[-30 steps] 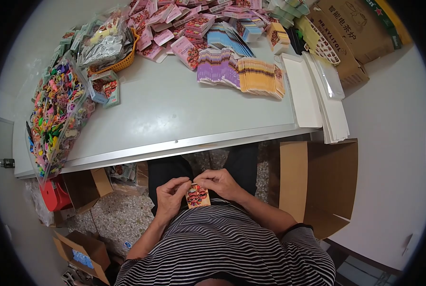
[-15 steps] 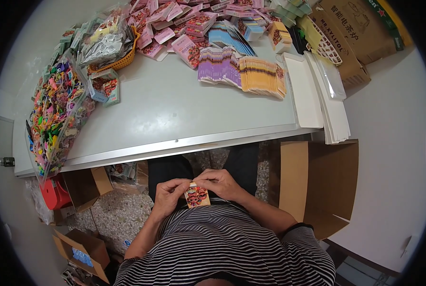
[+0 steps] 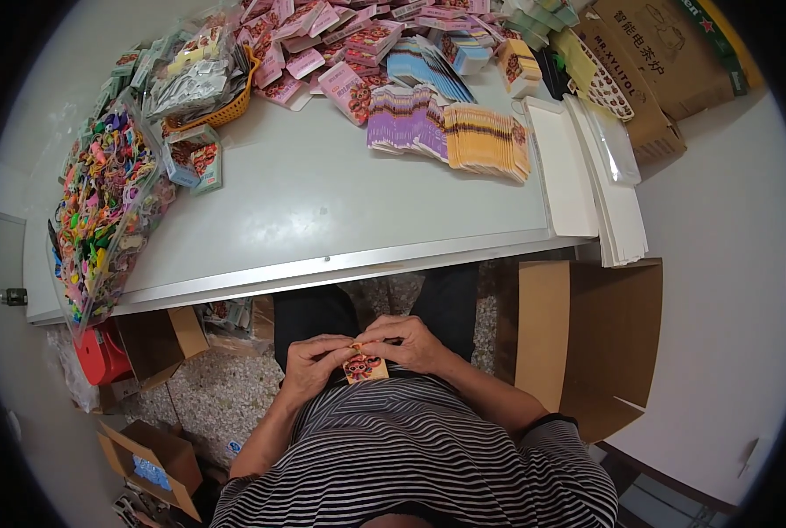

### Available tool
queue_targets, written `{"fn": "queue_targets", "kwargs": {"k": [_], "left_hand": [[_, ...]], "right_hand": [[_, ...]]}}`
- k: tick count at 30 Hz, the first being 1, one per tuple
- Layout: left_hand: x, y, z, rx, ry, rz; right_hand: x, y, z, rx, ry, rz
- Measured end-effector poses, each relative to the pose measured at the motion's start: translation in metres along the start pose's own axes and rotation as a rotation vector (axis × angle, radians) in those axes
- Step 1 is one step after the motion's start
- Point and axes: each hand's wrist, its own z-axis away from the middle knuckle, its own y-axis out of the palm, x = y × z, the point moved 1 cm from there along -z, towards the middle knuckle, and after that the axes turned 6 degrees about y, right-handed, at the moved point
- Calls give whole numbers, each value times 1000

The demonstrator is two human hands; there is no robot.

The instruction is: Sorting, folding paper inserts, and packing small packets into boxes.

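A small yellow-orange card box [image 3: 366,369] with cartoon figures on its front rests upright against my striped shirt, below the table edge. My left hand [image 3: 316,363] grips its upper left side, the thumb lying along the top. From the other side, my right hand [image 3: 413,343] pinches the same top edge, and the fingertips of both hands meet there. The fingers cover the box's upper end, so I cannot see whether its flap is open.
On the grey table [image 3: 261,224] lie pink boxes [image 3: 358,92], purple packs [image 3: 406,123], yellow packs [image 3: 488,141], an orange basket [image 3: 221,114] and a clear bag of colourful trinkets [image 3: 111,211]. Open cartons stand below, a large one [image 3: 543,339] at right and a smaller one [image 3: 160,348] at left.
My fingers have moved slightly down over the box's top, and the pale top edge that showed before is now covered. The things on the table have stayed put.
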Motion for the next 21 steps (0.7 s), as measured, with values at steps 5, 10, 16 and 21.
{"fn": "queue_targets", "kwargs": {"k": [5, 10, 16, 21], "left_hand": [[2, -1, 0, -25, 59, -57], [7, 5, -2, -70, -67, 113], [-17, 9, -36, -80, -106, 717], [-26, 17, -72, -65, -120, 134]], "right_hand": [[5, 3, -1, 5, 168, -104], [-2, 3, -7, -74, 100, -104], [29, -16, -41, -158, 62, -303], [49, -35, -68, -229, -11, -66]]}}
